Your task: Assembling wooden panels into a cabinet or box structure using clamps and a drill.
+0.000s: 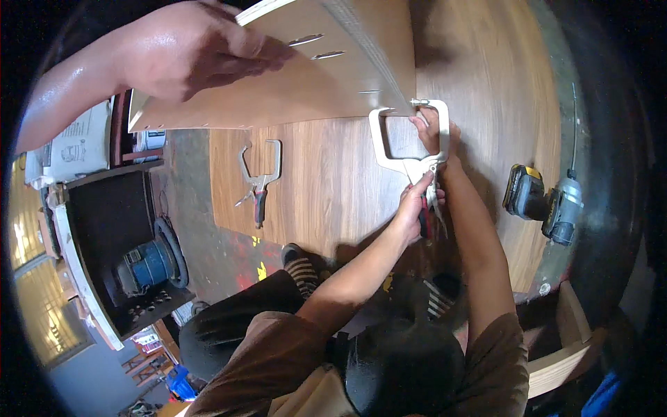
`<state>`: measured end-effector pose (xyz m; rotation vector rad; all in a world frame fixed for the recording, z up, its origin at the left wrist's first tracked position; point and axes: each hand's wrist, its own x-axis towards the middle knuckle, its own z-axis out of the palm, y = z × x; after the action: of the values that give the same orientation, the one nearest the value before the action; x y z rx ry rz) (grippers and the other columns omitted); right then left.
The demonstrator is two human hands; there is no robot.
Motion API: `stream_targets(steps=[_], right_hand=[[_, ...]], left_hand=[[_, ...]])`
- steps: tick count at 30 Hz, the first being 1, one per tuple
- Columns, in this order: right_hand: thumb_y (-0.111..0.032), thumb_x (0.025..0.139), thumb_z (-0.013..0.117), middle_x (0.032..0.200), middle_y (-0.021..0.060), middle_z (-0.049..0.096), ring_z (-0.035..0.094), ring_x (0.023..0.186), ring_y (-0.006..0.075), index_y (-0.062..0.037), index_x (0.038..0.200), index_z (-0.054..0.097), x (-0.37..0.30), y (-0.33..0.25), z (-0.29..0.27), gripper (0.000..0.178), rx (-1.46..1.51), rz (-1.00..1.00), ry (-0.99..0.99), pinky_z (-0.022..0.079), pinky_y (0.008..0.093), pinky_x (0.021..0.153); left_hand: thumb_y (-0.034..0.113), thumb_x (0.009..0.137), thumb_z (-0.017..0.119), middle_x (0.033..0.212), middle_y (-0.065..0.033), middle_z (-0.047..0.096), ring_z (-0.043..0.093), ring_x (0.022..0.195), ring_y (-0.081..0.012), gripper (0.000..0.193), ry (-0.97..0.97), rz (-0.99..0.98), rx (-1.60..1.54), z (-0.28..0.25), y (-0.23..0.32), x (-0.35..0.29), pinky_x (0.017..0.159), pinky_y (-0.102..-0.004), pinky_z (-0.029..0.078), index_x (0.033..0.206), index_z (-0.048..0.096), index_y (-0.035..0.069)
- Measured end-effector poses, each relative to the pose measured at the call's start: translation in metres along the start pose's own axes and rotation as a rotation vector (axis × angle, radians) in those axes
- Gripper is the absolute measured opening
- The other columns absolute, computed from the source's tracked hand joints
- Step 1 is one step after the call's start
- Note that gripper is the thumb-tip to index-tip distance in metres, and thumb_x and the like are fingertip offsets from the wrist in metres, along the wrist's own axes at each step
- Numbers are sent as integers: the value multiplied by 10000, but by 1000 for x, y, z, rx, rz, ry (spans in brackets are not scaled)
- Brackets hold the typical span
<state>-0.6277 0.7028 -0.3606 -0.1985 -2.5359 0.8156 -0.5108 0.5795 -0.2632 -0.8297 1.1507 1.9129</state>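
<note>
My left hand point(415, 208) is closed around the handles of a locking C-clamp point(406, 165), whose wide jaws point away from me. My right hand point(438, 133) is partly behind the clamp's right arm, fingers curled near the jaw tip; the clamp hides some of them. The jaws reach the lower edge of a light-brown panel point(278, 90) with slanted pocket holes, standing on a wood-grain board point(313, 160). From the upper left, another person's hand point(187, 52) rests at the panel's upper edge. A second locking clamp point(260, 182) lies on the board, left of my hands.
A cordless driver point(561, 208) with a long bit lies at the board's right edge. At left stands a dark open cabinet point(114, 208) holding a blue power tool point(147, 265). A pale wooden frame point(566, 354) is at lower right. My striped-socked feet are below the board's near edge.
</note>
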Motion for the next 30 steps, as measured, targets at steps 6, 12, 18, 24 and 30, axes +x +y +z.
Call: stream_targets(steps=[6,12,18,24,30], right_hand=[[-296,825,823,1088,125,746,729,940,333,-113,1131,740,3,-3,-15,367,-76,90,-100,583,407,780],[-245,990,618,918,123,718,692,872,246,-78,1140,729,-63,14,-82,251,261,410,-310,539,375,781],[-276,1065,561,877,-36,665,608,804,110,-13,1124,727,-159,-29,-176,317,852,847,-736,490,282,750],[-288,1085,535,694,-62,557,455,597,53,-79,904,678,-202,-49,-162,312,782,937,-463,369,236,555],[-365,1067,542,720,-8,632,597,614,103,-76,938,681,-176,-75,-149,346,933,1138,-491,472,246,562]], left_hand=[[509,987,646,891,-68,704,675,820,-197,450,-52,-45,-15,-8,-2,15,745,-375,557,1085,656,70],[525,993,634,933,-79,704,678,851,-202,470,-103,27,22,-13,-5,19,771,-350,553,1057,658,60],[439,957,721,799,-81,685,683,684,-210,391,-118,13,-145,-14,-9,19,633,-362,585,1003,650,57],[531,950,685,777,-87,684,655,645,-160,458,-26,116,67,-5,-22,18,544,-307,514,987,661,75],[751,966,441,924,-253,716,697,961,-407,829,394,376,639,-19,-47,9,862,-481,505,1083,716,-22]])
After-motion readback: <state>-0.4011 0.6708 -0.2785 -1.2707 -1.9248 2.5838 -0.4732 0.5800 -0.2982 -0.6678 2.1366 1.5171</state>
